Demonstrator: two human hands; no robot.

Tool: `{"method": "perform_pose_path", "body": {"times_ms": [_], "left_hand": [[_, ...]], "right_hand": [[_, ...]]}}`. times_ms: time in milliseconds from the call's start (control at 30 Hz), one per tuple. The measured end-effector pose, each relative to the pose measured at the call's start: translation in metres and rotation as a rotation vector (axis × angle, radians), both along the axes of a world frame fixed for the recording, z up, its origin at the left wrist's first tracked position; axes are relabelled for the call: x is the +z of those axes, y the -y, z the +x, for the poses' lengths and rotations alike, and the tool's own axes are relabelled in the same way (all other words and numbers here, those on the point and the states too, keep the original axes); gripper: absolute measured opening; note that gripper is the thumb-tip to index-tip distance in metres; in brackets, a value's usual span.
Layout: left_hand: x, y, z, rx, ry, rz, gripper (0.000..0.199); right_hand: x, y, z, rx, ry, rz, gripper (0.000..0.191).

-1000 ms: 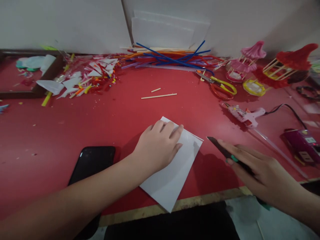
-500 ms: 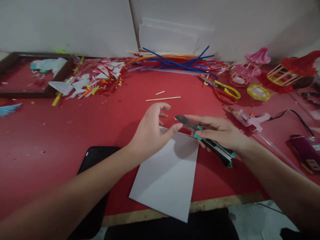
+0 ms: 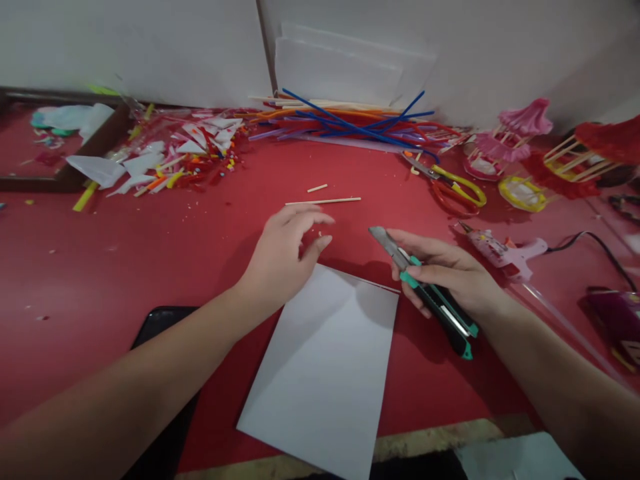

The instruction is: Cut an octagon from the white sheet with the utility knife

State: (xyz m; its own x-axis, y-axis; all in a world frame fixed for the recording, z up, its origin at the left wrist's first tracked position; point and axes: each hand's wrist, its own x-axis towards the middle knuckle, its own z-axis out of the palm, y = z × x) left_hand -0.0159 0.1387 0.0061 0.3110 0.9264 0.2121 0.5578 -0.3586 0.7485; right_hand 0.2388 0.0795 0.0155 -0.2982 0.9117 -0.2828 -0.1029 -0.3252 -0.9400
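Note:
My right hand (image 3: pixel 445 270) is wrapped round a green and black box cutter (image 3: pixel 425 293), its blade out and pointing up and left. My left hand (image 3: pixel 283 257) is apart from it, fingers curved and spread, with nothing held between them. Its palm side is near the top left corner of a white sheet (image 3: pixel 325 367), which lies on the red table. Beyond my left hand lie a thin wooden stick (image 3: pixel 330 201) and a shorter piece of stick (image 3: pixel 317 188).
Scissors (image 3: pixel 453 183), a pink glue gun (image 3: pixel 507 252) and small pink and red models stand at the right. Pipe cleaners (image 3: pixel 345 127) and scraps (image 3: pixel 200 147) line the back. A black phone-like object (image 3: pixel 167 320) lies under my left forearm.
My hands have moved apart: the left went left, the right went slightly right with the box cutter. The view has shifted a little.

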Motion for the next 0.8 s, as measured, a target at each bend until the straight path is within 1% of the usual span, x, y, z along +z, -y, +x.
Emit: {"method": "perform_pose_path", "body": {"times_ms": [67, 100, 167, 200, 233, 300, 333, 367, 400, 533, 667, 733, 800], "left_hand": [[-0.004, -0.001, -0.002, 0.013, -0.183, 0.13, 0.031], [-0.004, 0.001, -0.002, -0.005, -0.261, 0.191, 0.033], [-0.004, 0.006, -0.001, -0.107, -0.332, 0.25, 0.03], [-0.003, 0.01, 0.0, -0.177, -0.344, 0.253, 0.028], [-0.002, 0.013, 0.0, -0.247, -0.359, 0.247, 0.03], [0.0, 0.02, 0.0, -0.347, -0.407, 0.217, 0.049], [0.001, 0.023, 0.0, -0.371, -0.433, 0.205, 0.058], [0.001, 0.024, -0.001, -0.385, -0.45, 0.194, 0.063], [0.001, 0.025, -0.001, -0.393, -0.455, 0.183, 0.064], [0.0, 0.021, 0.0, -0.416, -0.415, 0.147, 0.057], [0.002, 0.02, 0.005, -0.415, -0.395, 0.184, 0.037], [0.002, 0.023, 0.007, -0.406, -0.404, 0.219, 0.029], [0.001, 0.026, 0.008, -0.39, -0.418, 0.244, 0.027]], "right_hand": [[0.003, -0.002, -0.001, -0.049, 0.0, -0.012, 0.055], [0.005, -0.002, -0.002, -0.065, 0.005, -0.02, 0.056], [0.006, -0.003, -0.004, -0.094, 0.03, -0.04, 0.058], [0.006, -0.003, -0.005, -0.113, 0.049, -0.05, 0.059], [0.005, -0.003, -0.005, -0.137, 0.069, -0.058, 0.061], [0.003, -0.004, -0.004, -0.196, 0.123, -0.065, 0.064], [0.001, -0.004, -0.003, -0.224, 0.16, -0.057, 0.064], [0.0, -0.005, -0.001, -0.243, 0.21, -0.038, 0.064], [-0.002, -0.006, 0.001, -0.256, 0.272, -0.008, 0.064], [-0.006, -0.009, 0.009, -0.263, 0.581, 0.206, 0.053], [-0.01, -0.011, 0.014, -0.199, 0.922, 0.521, 0.038], [-0.012, -0.011, 0.016, -0.165, 1.04, 0.642, 0.031], [-0.012, -0.011, 0.016, -0.163, 1.123, 0.757, 0.026]]}}
